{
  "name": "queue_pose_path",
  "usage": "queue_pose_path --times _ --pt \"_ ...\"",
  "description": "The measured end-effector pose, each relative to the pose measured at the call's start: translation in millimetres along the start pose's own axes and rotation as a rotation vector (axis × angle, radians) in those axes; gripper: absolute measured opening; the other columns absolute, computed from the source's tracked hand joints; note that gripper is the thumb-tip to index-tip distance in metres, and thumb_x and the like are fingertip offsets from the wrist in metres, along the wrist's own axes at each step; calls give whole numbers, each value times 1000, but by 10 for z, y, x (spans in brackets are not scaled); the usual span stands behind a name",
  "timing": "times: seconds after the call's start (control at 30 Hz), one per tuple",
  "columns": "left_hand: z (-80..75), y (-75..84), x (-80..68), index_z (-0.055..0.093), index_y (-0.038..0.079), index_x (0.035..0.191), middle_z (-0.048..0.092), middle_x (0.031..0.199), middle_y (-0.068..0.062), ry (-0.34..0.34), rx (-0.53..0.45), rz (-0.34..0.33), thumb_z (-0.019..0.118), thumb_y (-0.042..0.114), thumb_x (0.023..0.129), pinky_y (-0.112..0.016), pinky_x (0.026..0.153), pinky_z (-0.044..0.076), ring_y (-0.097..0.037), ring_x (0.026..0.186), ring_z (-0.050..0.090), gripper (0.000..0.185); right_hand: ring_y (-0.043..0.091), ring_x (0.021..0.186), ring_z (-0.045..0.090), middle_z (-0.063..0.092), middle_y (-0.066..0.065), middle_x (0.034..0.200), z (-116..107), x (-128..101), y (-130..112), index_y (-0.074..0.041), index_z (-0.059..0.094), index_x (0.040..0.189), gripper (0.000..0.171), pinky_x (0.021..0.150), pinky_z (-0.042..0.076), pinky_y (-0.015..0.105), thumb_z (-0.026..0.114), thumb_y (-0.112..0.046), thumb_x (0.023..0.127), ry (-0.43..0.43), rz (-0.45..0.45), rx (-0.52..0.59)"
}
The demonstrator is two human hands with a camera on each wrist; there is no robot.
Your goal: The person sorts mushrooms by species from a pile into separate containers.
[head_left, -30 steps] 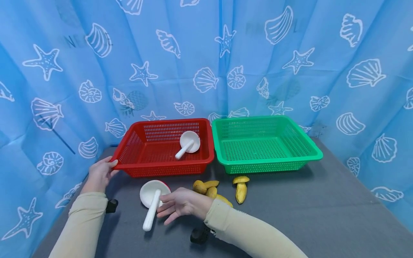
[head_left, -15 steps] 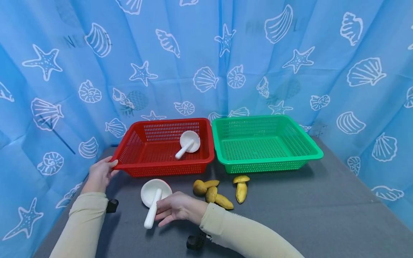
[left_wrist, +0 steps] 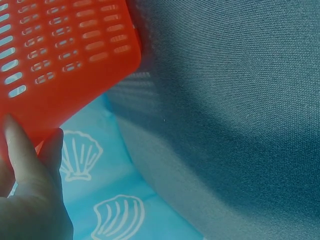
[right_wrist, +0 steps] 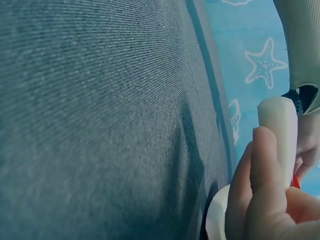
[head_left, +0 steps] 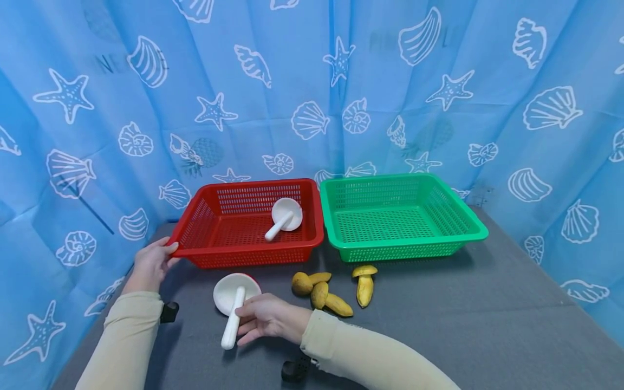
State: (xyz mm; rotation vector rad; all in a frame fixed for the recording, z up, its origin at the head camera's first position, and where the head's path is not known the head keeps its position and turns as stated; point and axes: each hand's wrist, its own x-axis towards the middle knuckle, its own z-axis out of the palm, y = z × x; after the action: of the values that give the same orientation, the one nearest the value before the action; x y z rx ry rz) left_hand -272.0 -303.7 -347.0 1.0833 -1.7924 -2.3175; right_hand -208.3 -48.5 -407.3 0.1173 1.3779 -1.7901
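With thumb and fingers, my left hand grips the near-left corner of the red basket; the left wrist view shows fingers on its rim. My right hand pinches the white stem of a mushroom lying tilted on the table in front of that basket. Its pale underside faces up, with a sliver of red at the cap's edge. In the right wrist view the stem rises between the fingers and thumb. Inside the red basket lies another white-stemmed mushroom.
A green basket stands right beside the red one. On the grey tabletop lie three yellow-brown mushrooms: one and another close together, a third further right. A blue shell-print curtain hangs behind.
My right hand has closed from spread fingers onto the mushroom's stem, and the stem has swung slightly right. My left hand keeps its grip on the red basket.
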Motion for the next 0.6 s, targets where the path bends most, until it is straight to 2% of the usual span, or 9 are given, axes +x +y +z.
queue_pose_path --times 0.13,0.2,0.4,0.6 --pt "-10 4 8 30 23 154 30 156 -5 3 -4 -10 60 17 96 -21 79 53 -9 75 62 65 28 85 65 61 17 95 -52 -42 -17 1 54 121 26 90 47 58 57 -4 96 6 -5 -26" --pt "-11 8 10 31 23 154 31 156 -5 7 -5 -16 60 16 97 -21 78 53 -9 71 63 64 29 87 65 61 17 96 -81 -65 -27 1 52 125 29 89 47 59 57 -4 96 6 -16 -41" --pt "-11 2 6 31 23 154 31 156 -5 8 1 -11 59 17 97 -21 81 52 -11 82 61 64 26 83 61 61 15 99 -136 -151 -86 -2 55 124 28 90 47 60 57 -5 97 6 -32 -67" --pt "-2 4 -6 31 23 153 31 156 -5 8 -6 -9 60 17 97 -21 79 53 -10 77 60 64 24 82 60 61 14 101 -148 -253 -155 -2 57 123 26 90 47 59 57 -7 97 -23 -44 -84"
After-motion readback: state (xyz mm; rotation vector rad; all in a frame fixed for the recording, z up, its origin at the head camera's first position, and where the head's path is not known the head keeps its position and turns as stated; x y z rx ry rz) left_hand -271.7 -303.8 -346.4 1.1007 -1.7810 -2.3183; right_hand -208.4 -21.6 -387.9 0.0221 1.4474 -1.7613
